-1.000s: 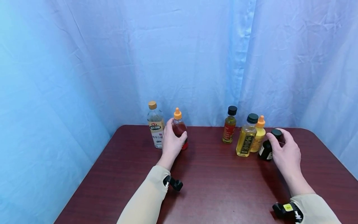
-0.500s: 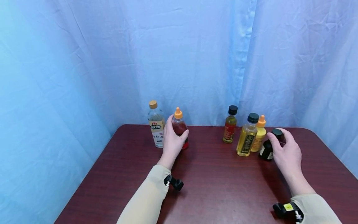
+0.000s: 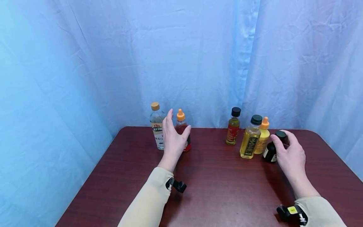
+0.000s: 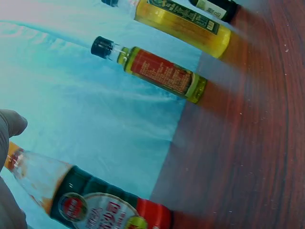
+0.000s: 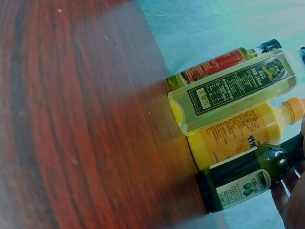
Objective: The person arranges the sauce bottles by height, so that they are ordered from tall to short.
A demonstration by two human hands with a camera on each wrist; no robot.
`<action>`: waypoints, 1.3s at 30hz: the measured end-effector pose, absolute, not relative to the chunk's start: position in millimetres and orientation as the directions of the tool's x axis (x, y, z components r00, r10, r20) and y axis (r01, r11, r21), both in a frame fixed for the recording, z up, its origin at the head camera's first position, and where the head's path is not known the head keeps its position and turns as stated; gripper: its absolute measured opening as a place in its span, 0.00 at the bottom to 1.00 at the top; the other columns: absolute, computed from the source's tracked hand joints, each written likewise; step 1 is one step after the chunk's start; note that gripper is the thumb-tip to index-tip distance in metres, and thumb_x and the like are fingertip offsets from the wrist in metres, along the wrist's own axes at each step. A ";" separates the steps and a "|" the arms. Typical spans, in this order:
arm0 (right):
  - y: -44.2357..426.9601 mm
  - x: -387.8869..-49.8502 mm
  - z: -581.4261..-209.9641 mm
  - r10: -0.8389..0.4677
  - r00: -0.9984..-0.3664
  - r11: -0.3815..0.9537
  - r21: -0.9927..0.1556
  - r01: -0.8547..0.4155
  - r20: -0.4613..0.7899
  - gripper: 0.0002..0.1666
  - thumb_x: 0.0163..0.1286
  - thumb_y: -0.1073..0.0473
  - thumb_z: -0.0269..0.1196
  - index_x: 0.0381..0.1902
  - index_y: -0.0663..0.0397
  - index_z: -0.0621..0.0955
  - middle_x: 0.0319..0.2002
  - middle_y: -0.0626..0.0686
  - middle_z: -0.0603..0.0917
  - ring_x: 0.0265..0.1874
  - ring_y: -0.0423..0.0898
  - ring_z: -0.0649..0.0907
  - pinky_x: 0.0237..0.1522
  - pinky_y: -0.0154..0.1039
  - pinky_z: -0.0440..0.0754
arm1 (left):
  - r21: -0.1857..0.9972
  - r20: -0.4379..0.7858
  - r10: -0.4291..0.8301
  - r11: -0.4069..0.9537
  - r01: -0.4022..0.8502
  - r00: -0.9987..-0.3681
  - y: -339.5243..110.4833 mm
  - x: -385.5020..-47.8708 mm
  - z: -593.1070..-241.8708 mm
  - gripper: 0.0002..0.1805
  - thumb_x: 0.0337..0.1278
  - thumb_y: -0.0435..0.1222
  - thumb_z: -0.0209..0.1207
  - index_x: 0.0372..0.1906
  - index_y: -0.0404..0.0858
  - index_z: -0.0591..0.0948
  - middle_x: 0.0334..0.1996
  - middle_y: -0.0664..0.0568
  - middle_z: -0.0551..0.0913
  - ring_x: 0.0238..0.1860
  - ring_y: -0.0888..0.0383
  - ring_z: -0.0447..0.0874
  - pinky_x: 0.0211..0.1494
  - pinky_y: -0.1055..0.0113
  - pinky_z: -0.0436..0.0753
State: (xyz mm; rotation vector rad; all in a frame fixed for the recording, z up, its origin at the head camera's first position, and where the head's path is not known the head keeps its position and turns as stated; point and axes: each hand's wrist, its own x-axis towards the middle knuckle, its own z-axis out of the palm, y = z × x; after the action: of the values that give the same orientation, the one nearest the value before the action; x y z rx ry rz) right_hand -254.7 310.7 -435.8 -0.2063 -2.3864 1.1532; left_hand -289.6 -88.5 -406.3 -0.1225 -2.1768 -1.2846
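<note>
In the head view my left hand (image 3: 173, 140) has its fingers extended and spread around the red sauce squeeze bottle (image 3: 181, 127) with an orange nozzle cap, no longer gripping it. That bottle stands upright; its black, white and red label shows in the left wrist view. Close on its left is a white vinegar bottle (image 3: 158, 127), partly behind my fingers. At the right, my right hand (image 3: 290, 154) holds a small dark green olive oil bottle (image 5: 238, 186) near its neck, between thumb and fingers. The dark bottle is upright with its base at the table.
Beside the dark bottle stand a yellow squeeze bottle (image 3: 262, 140) and a clear bottle of golden oil (image 3: 250, 142). A small red-labelled oil bottle (image 3: 233, 130) is further left. All are near the back edge of the dark wood table (image 3: 215, 189), before a blue curtain (image 3: 198, 63).
My left fingers have straightened and spread, letting go of the red sauce bottle, which stays in place. My right hand and the dark bottle have not visibly moved.
</note>
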 end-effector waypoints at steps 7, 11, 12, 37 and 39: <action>309.7 -255.9 -436.7 0.337 -0.873 0.641 -0.765 -0.062 0.353 0.35 0.87 0.38 0.58 0.77 0.55 0.75 0.66 0.69 0.83 0.66 0.68 0.81 0.61 0.70 0.76 | 0.671 0.656 -0.193 0.591 0.448 -0.730 -87.1 -283.3 -396.0 0.53 0.70 0.46 0.75 0.90 0.51 0.55 0.82 0.47 0.62 0.80 0.51 0.62 0.77 0.45 0.74; 309.9 -257.4 -437.1 0.342 -0.870 0.643 -0.764 -0.060 0.355 0.35 0.87 0.38 0.59 0.77 0.55 0.76 0.66 0.68 0.84 0.66 0.67 0.81 0.61 0.69 0.76 | 0.605 0.728 -0.164 0.610 0.511 -0.666 -84.0 -278.9 -389.9 0.51 0.70 0.44 0.75 0.88 0.46 0.59 0.81 0.44 0.64 0.80 0.48 0.63 0.76 0.45 0.74; 310.1 -257.9 -437.3 0.342 -0.869 0.642 -0.764 -0.062 0.357 0.35 0.87 0.38 0.59 0.77 0.55 0.76 0.66 0.68 0.84 0.66 0.67 0.81 0.61 0.69 0.75 | 0.590 0.743 -0.157 0.613 0.525 -0.651 -82.9 -277.9 -388.3 0.50 0.70 0.44 0.75 0.88 0.45 0.59 0.80 0.44 0.65 0.79 0.48 0.63 0.76 0.45 0.74; 312.7 -254.1 -438.1 0.349 -0.862 0.646 -0.760 -0.063 0.368 0.34 0.87 0.38 0.59 0.77 0.55 0.76 0.66 0.67 0.84 0.66 0.66 0.81 0.59 0.67 0.76 | 0.536 0.772 0.027 0.510 0.673 -0.636 -1.2 -261.2 -367.5 0.43 0.72 0.42 0.74 0.84 0.43 0.66 0.76 0.45 0.70 0.75 0.49 0.69 0.72 0.52 0.79; 313.5 -253.7 -438.5 0.350 -0.862 0.648 -0.759 -0.060 0.366 0.34 0.87 0.38 0.59 0.77 0.54 0.76 0.66 0.67 0.84 0.66 0.66 0.81 0.59 0.67 0.77 | 0.556 0.749 0.039 0.505 0.660 -0.661 7.6 -262.3 -369.1 0.43 0.72 0.43 0.74 0.84 0.44 0.66 0.76 0.46 0.71 0.75 0.51 0.70 0.72 0.53 0.79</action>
State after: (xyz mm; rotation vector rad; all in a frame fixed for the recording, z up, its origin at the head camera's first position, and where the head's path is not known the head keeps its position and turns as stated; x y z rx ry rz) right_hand -253.7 313.5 -438.5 -0.2263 -2.3783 1.1197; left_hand -262.3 7.6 -369.1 -0.5704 -2.0600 -1.1576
